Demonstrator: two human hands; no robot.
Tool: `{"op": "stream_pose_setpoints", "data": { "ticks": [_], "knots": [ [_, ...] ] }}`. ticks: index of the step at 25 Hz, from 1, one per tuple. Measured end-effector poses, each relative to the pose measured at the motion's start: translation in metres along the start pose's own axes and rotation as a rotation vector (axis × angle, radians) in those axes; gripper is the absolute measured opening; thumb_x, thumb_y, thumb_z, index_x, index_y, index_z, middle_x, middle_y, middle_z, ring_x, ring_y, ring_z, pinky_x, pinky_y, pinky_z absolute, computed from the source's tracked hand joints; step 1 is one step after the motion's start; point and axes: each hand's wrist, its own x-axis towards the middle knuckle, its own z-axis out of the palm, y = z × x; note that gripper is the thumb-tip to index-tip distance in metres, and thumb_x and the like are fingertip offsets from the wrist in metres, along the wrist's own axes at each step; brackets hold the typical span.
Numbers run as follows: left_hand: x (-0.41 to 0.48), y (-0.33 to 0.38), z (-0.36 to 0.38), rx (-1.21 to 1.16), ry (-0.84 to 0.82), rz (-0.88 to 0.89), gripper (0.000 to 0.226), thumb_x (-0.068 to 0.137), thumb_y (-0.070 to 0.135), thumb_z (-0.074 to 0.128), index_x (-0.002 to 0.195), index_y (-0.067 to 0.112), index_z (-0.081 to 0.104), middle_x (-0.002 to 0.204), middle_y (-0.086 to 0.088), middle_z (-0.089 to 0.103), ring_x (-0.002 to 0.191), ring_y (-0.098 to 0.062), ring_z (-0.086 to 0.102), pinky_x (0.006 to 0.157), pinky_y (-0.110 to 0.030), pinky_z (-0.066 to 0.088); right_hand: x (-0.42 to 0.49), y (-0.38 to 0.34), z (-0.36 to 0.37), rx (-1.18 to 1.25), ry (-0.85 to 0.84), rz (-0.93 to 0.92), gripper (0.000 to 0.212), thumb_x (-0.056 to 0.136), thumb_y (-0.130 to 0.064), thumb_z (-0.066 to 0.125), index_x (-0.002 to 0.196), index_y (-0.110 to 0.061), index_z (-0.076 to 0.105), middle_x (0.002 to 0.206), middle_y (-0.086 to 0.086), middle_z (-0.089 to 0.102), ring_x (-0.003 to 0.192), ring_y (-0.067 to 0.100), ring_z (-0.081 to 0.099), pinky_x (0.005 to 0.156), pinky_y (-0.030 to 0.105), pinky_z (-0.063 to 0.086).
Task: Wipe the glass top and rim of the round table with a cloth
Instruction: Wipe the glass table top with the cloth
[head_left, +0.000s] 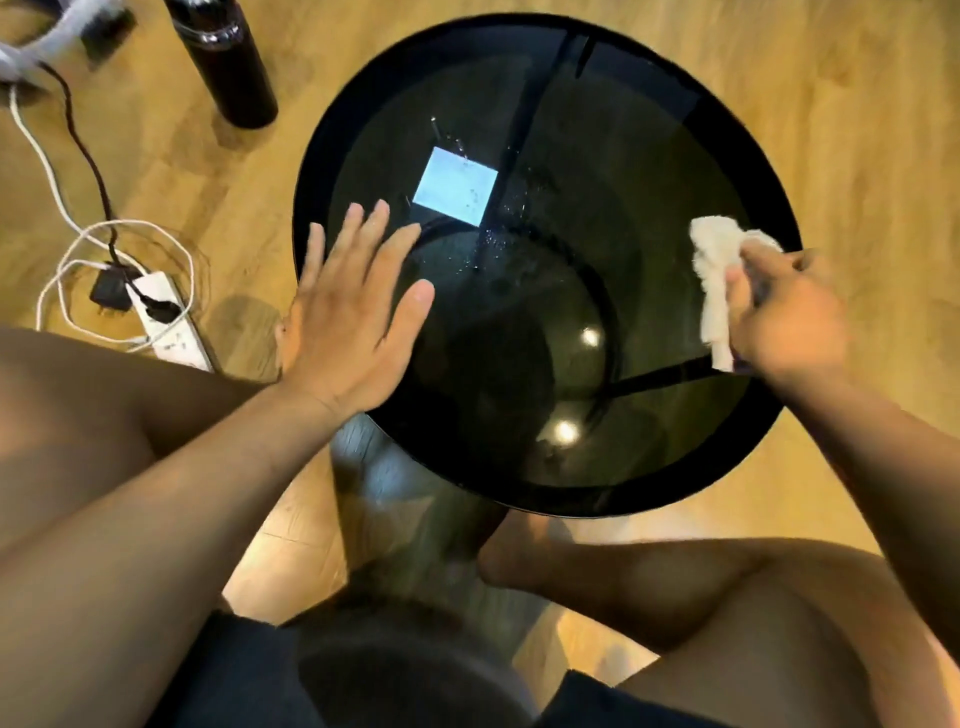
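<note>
The round table (582, 501) has a dark glass top inside a black rim and fills the middle of the head view. Small water droplets speckle the glass near its centre. My left hand (353, 317) lies flat and open over the table's left edge, fingers spread. My right hand (784, 317) is over the right side of the glass, shut on a crumpled white cloth (719, 270). The cloth hangs from my fingers just inside the right rim. I cannot tell whether it touches the glass.
A dark cylindrical bottle (228, 62) stands on the wooden floor at the upper left. A white power strip (166, 322) with plugs and looped cables lies left of the table. My bare knees and feet frame the table's near side.
</note>
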Motion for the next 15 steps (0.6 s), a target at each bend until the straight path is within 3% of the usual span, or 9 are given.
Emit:
{"op": "stream_pose_setpoints", "data": {
  "ticks": [5,7,11,15],
  "knots": [
    [0.001,-0.002,-0.001,0.050,-0.018,-0.009,0.060,0.101,0.048,0.018,0.150,0.017,0.033,0.161,-0.009,0.026,0.152,-0.026,0.013,0.123,-0.051,0.002,0.049,-0.007,0.003,-0.054,0.039,0.289,0.040,0.099,-0.038,0.034,0.134,-0.024,0.048,0.132,0.023,0.047,0.118,0.042,0.051,0.097,0.047,0.042],
    [0.001,0.000,0.000,0.045,-0.022,-0.001,0.059,0.101,0.048,0.017,0.150,0.018,0.033,0.161,-0.008,0.027,0.152,-0.026,0.014,0.123,-0.052,0.003,0.037,-0.026,0.001,-0.052,0.004,0.297,0.044,0.098,-0.039,0.032,0.136,-0.022,0.045,0.131,0.024,0.049,0.119,0.043,0.051,0.098,0.046,0.041],
    [0.000,-0.001,-0.001,0.069,-0.037,0.000,0.060,0.101,0.049,0.015,0.151,0.021,0.031,0.162,-0.005,0.025,0.152,-0.023,0.012,0.123,-0.052,0.003,-0.046,-0.111,0.008,0.042,-0.021,0.002,0.037,0.095,-0.042,0.037,0.126,-0.026,0.052,0.114,0.015,0.054,0.096,0.040,0.058,0.080,0.041,0.046],
    [-0.002,-0.003,-0.002,0.074,-0.051,0.050,0.063,0.100,0.050,0.012,0.151,0.020,0.031,0.162,-0.006,0.025,0.152,-0.024,0.011,0.123,-0.051,0.000,-0.172,-0.207,0.014,0.227,-0.086,-0.328,0.033,0.091,-0.050,0.049,0.116,-0.032,0.059,0.099,0.001,0.057,0.084,0.022,0.058,0.070,0.035,0.050]
  ]
}}
